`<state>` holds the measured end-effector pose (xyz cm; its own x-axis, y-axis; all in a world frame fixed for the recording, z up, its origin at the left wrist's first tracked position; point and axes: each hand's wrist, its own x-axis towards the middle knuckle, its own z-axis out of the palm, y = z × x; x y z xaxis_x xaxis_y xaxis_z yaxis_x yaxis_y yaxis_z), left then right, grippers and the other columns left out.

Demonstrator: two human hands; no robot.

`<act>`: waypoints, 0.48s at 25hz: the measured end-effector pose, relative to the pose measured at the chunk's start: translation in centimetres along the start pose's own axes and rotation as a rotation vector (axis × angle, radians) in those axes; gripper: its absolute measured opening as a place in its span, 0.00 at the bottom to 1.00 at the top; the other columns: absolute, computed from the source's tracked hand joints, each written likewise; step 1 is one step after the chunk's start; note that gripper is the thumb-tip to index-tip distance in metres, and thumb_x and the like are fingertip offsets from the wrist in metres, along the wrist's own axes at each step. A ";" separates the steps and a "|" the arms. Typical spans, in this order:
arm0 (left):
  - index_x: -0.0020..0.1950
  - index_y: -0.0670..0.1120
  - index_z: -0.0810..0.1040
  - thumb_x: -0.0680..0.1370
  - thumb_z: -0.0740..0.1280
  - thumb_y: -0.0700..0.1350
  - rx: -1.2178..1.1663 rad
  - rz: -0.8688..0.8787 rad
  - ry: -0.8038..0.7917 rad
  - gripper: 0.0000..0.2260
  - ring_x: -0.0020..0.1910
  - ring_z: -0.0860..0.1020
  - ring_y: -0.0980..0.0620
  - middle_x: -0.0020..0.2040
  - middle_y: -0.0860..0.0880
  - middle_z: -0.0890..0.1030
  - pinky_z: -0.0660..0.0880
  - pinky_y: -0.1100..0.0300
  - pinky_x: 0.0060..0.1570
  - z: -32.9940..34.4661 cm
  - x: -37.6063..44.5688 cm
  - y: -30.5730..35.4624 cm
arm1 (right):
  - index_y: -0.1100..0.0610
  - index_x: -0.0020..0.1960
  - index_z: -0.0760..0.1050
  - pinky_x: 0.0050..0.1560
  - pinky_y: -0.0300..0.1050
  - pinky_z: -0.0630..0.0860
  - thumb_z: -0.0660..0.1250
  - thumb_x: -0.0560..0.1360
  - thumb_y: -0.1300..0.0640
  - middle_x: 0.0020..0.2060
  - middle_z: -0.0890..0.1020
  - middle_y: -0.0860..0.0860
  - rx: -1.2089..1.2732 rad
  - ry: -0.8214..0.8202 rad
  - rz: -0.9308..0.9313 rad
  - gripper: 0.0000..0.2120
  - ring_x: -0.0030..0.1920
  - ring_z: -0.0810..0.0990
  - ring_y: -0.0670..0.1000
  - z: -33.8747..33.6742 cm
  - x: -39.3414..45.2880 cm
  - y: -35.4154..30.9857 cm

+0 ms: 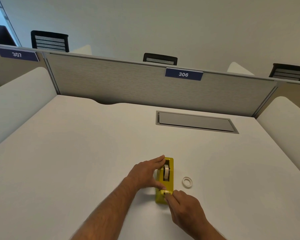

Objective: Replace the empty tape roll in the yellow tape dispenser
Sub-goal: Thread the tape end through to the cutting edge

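While left hand (145, 174) clasps the dispenser (164, 181), right hand (182, 203) pinches tape (167, 192).

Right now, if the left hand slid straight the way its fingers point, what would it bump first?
Probably the yellow tape dispenser: the left hand already has its fingertips at the far end. Depth is unclear.
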<state>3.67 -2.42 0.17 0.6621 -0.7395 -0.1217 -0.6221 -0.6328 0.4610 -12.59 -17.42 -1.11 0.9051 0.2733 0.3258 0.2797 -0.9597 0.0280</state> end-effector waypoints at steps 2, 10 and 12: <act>0.79 0.57 0.54 0.65 0.75 0.67 0.001 -0.002 0.004 0.50 0.77 0.61 0.54 0.80 0.63 0.52 0.67 0.50 0.73 0.0 0.0 0.0 | 0.54 0.48 0.80 0.23 0.40 0.67 0.63 0.76 0.52 0.31 0.77 0.49 -0.030 0.048 -0.027 0.08 0.27 0.71 0.47 0.0 -0.4 0.0; 0.80 0.56 0.49 0.68 0.72 0.67 0.024 0.025 -0.026 0.48 0.78 0.60 0.53 0.80 0.62 0.48 0.66 0.50 0.73 -0.1 -0.4 0.1 | 0.55 0.50 0.82 0.22 0.38 0.64 0.57 0.78 0.52 0.30 0.78 0.49 -0.053 0.064 -0.026 0.16 0.25 0.71 0.47 -0.8 -1.2 -0.7; 0.80 0.55 0.47 0.70 0.70 0.67 0.063 0.048 -0.023 0.47 0.77 0.60 0.52 0.81 0.62 0.46 0.67 0.51 0.72 -0.1 -0.6 0.2 | 0.55 0.50 0.83 0.21 0.38 0.64 0.61 0.76 0.51 0.30 0.78 0.49 -0.025 0.041 -0.010 0.13 0.25 0.71 0.47 -1.4 -1.3 -0.7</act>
<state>3.17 -2.09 0.46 0.6217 -0.7738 -0.1211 -0.6784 -0.6093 0.4104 -14.41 -17.14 -0.18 0.8884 0.2803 0.3635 0.2802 -0.9584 0.0544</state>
